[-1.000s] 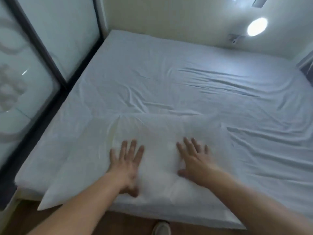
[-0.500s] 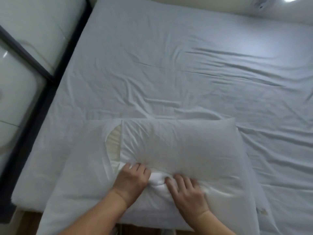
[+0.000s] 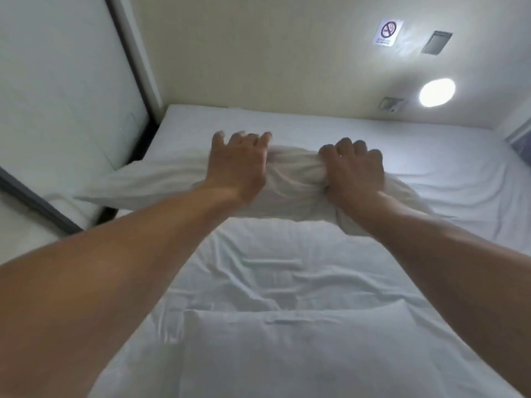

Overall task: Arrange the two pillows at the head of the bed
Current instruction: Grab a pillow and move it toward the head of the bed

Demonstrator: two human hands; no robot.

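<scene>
Right hand (image 3: pixel 355 169): fingers curled tight, a bunch of white cover gripped at the near edge of the far pillow (image 3: pixel 293 182).
Left hand (image 3: pixel 238 165): fingers spread and loose, blurred; its palm lies against the same pillow, but whether it grips any cloth cannot be told.
Arms: both bare and stretched forward over the bed (image 3: pixel 287 268).
Far pillow: white, crumpled between the hands, lying across the bed well short of the far wall (image 3: pixel 258 53); its left corner reaches out towards the dark-framed panel (image 3: pixel 71 67).
Near pillow (image 3: pixel 301 349): white, flat on the bed, well apart from the far pillow on the person's side, between the two forearms.
Bed: white sheet, creased between the pillows; its far edge meets the wall.
Wall: cream; above the bed's right part a round lit lamp (image 3: pixel 436 92), a no-smoking sign (image 3: pixel 388 32) and a grey plate (image 3: pixel 436 42).
</scene>
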